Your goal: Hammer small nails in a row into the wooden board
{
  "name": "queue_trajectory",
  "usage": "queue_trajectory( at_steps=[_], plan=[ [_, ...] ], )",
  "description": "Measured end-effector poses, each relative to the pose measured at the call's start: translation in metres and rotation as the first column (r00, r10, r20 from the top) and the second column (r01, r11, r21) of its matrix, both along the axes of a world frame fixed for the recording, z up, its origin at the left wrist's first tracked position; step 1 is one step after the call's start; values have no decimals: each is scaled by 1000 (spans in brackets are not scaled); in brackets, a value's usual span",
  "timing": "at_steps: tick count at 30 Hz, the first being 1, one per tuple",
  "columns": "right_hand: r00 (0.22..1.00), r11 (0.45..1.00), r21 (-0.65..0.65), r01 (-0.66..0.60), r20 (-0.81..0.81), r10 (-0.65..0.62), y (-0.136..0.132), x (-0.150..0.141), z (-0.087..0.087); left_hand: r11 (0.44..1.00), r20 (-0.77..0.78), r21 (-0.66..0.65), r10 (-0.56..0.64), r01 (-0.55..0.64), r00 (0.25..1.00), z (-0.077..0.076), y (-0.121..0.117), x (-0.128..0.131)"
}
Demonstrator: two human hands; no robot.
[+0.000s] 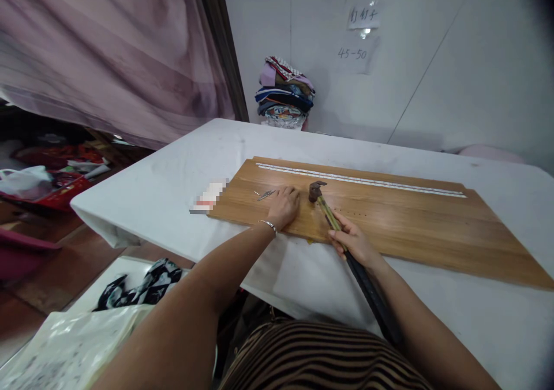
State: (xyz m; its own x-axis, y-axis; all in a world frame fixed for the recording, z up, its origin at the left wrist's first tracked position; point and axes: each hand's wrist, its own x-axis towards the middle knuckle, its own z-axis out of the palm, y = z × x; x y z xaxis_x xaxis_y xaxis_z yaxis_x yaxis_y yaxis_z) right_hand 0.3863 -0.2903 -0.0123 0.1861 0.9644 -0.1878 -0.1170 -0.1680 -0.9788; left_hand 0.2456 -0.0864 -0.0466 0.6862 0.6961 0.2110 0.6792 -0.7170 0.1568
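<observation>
My right hand (350, 237) is wrapped round the handle of a claw hammer (329, 212), which has a rusty brown head, a yellow upper shaft and a long black grip. The hammer's head is over the middle of a brown wooden board (415, 222). My left hand (284, 206) rests on the board left of the hammer head, its fingers lying against the wood. Just left of those fingers is a small loose pile of nails (265, 194). A short row of small dark marks, nails or holes, runs along the board to the right of the hammer.
Two white measuring strips (359, 180) run along the board's far edge. A blurred-out item (212, 197) lies by its left end, on the white-covered table (160, 176). Folded clothes (285, 96) are stacked against the wall. A patterned cloth (142, 283) lies lower left.
</observation>
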Motion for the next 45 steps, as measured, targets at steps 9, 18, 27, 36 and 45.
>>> queue_trajectory(
  at_steps=[9,18,27,36,45],
  plan=[
    [1000,1000,-6,-10,-7,10,0,-1,2,1000,-3,-3,0,0,1000,4,-2,0],
    [1000,1000,-10,-3,-1,3,0,-1,0,1000,27,-8,3,-3,1000,3,-2,0],
    [1000,1000,-1,-10,8,10,0,0,-2,1000,14,-2,-3,3,1000,3,-2,-1],
    [1000,1000,9,-7,21,7,0,0,-1,1000,21,-2,-3,3,1000,3,-3,-1],
    [1000,1000,0,1,0,-1,1,1,-3,1000,-2,-1,-1,1,1000,5,-4,-1]
  ],
)
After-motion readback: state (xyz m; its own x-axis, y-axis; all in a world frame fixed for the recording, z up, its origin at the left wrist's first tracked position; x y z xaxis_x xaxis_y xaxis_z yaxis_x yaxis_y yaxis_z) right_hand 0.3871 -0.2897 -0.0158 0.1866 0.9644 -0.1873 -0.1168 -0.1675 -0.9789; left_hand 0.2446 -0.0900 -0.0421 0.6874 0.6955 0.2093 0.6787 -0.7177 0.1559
